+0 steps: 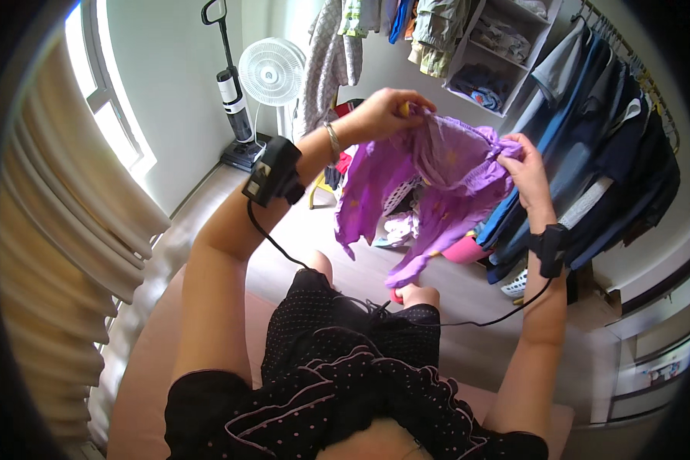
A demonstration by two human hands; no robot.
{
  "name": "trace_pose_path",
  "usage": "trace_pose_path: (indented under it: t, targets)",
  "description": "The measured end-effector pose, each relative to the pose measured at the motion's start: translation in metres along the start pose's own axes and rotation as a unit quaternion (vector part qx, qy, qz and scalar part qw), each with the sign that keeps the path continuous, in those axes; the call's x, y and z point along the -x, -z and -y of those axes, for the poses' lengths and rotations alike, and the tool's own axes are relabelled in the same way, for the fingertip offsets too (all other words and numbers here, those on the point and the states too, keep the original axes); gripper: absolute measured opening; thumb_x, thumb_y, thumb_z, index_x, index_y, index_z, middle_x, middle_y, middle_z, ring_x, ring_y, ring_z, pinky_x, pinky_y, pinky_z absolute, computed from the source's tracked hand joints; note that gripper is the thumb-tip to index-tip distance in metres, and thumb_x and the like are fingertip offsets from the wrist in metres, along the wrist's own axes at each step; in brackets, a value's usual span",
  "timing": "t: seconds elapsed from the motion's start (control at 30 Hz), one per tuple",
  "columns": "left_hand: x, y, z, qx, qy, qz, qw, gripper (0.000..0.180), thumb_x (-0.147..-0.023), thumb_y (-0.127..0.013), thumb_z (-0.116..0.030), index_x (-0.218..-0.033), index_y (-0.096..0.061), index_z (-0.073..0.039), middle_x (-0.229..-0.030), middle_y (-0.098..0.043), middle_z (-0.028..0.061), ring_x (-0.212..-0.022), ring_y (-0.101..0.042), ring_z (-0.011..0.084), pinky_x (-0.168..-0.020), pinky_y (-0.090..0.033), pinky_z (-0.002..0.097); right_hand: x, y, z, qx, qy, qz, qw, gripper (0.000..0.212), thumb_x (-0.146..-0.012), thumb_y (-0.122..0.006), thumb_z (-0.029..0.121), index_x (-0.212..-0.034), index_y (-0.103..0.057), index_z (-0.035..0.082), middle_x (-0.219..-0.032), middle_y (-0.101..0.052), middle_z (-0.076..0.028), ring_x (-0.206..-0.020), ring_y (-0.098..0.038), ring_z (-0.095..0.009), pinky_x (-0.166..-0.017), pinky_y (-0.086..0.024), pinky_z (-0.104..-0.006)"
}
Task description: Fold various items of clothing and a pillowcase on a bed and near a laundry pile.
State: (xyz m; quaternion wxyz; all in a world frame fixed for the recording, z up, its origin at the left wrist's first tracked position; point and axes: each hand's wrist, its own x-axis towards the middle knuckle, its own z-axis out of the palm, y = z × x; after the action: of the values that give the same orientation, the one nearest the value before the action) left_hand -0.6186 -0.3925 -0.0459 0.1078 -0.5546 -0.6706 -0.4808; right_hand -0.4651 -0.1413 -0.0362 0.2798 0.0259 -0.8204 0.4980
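Note:
Purple child-sized trousers (360, 188) with small yellow spots hang in the air in front of me. Their gathered waist is spread between my two hands, and the two legs dangle below. My left hand (395, 115) is closed on the waist's left end, fingers bent over the cloth. At the right end, my right hand (525, 169) pinches the bunched edge between thumb and fingers. Behind the trousers, a pile of clothes (397, 230) is partly hidden.
Clothes on hangers (590, 146) fill a rail at the right, beside a white shelf unit (506, 57). A white fan (272, 73) and an upright vacuum cleaner (236, 107) stand at the far left. Beige curtains (69, 199) hang left. Black cables run from both wrist devices.

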Motion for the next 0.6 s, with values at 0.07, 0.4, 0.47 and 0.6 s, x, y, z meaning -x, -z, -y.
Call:
trace_pose_path:
  t: [0.07, 0.4, 0.47, 0.6]
  targets:
    - [-0.008, 0.011, 0.004, -0.019, 0.006, 0.031, 0.999, 0.025, -0.077, -0.066, -0.011, -0.102, -0.065, -0.01, -0.088, -0.066, 0.0078, -0.081, -0.062, 0.0159, -0.073, -0.049, 0.0292, -0.007, 0.009, -0.01, -0.069, -0.038, 0.025, 0.997, 0.017, -0.075, -0.06, 0.0, -0.092, -0.058, 0.004, -0.081, -0.057, 0.002, -0.073, -0.053, -0.006, -0.068, -0.043, -0.0198]
    - [-0.039, -0.009, -0.003, -0.025, -0.05, 0.116, 0.992, 0.023, -0.078, -0.05, -0.001, -0.099, -0.061, -0.001, -0.088, -0.064, 0.0075, -0.08, -0.06, 0.0141, -0.074, -0.049, 0.0268, -0.022, -0.037, -0.031, 0.33, 0.296, -0.021, 0.896, 0.069, -0.07, -0.073, 0.015, -0.126, -0.034, 0.014, -0.124, -0.048, -0.015, -0.108, -0.053, -0.031, -0.092, -0.043, -0.0349]
    - [-0.041, -0.013, -0.004, 0.013, -0.095, 0.132, 0.987, 0.024, -0.077, -0.05, 0.001, -0.098, -0.061, 0.0, -0.089, -0.064, 0.0079, -0.081, -0.061, 0.0149, -0.076, -0.05, 0.0275, -0.025, -0.05, -0.046, 0.352, 0.293, -0.035, 0.888, 0.057, -0.069, -0.071, 0.011, -0.119, -0.044, 0.012, -0.111, -0.057, -0.016, -0.1, -0.056, -0.035, -0.086, -0.046, -0.0378]
    - [-0.032, -0.003, 0.0, -0.073, -0.07, 0.129, 0.987, 0.025, -0.074, -0.05, 0.002, -0.094, -0.065, 0.0, -0.091, -0.063, 0.01, -0.086, -0.062, 0.0207, -0.081, -0.05, 0.0302, -0.031, -0.045, -0.073, 0.328, 0.101, 0.034, 0.939, 0.023, -0.071, -0.065, 0.006, -0.093, -0.06, 0.008, -0.082, -0.062, -0.018, -0.08, -0.062, -0.032, -0.072, -0.049, -0.0373]
